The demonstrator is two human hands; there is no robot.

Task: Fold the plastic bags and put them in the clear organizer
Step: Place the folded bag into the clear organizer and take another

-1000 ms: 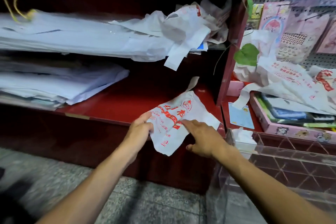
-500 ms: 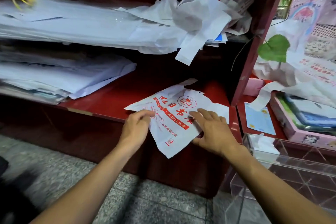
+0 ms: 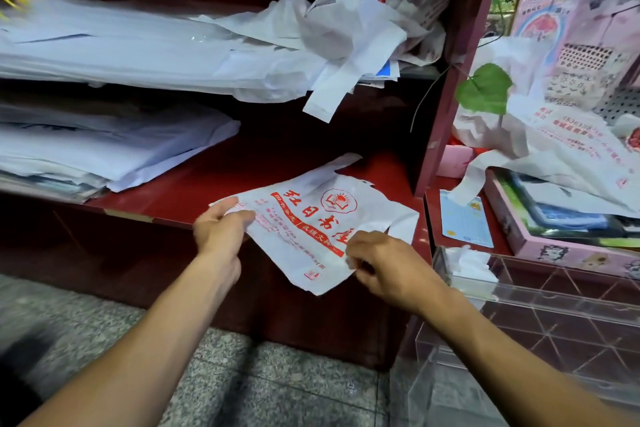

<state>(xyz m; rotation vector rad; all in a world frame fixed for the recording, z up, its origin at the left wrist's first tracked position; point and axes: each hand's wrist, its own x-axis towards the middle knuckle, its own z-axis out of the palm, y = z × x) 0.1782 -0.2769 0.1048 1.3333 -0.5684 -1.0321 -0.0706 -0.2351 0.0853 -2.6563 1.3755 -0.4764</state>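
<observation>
A white plastic bag with red print (image 3: 304,236) lies spread on the red shelf (image 3: 194,198), its lower corner hanging over the shelf's front edge. My left hand (image 3: 218,229) pinches the bag's left corner. My right hand (image 3: 384,263) pinches the bag's lower right edge with curled fingers. The clear organizer (image 3: 540,305) with diagonal dividers stands at the lower right; a crumpled white bag (image 3: 467,260) sits in its far left compartment.
Stacks of flat white bags (image 3: 104,142) fill the shelf's left side. A heap of loose bags (image 3: 339,31) lies on the upper shelf. More printed bags (image 3: 568,149) drape over a pink box (image 3: 561,246) at right. Grey stone floor lies below.
The bag went from held up crumpled to lying flat on the shelf. My right hand lifted off its flat press and now pinches the lower right edge; my left hand slid to the left corner.
</observation>
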